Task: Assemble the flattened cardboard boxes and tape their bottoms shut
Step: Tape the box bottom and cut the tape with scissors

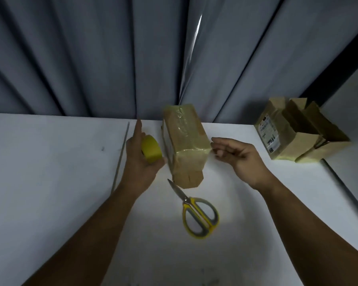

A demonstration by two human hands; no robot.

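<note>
Left hand (141, 162) grips the tape (151, 149), likely for another strip; right hand (236, 155) hangs loose, empty, by the box (184, 141)

What you can't make out here
The side of the tape roll (152, 150) against your left hand (141, 162) is hidden. Fingertips (215, 151) of your right hand (239, 156) blur at the box (186, 139) corner, so a pinch can't be told. Right of that hand, the label (270, 136) on the open boxes (310, 131) is too small to read. Both forearms (87, 234) run off the bottom edge.
</note>
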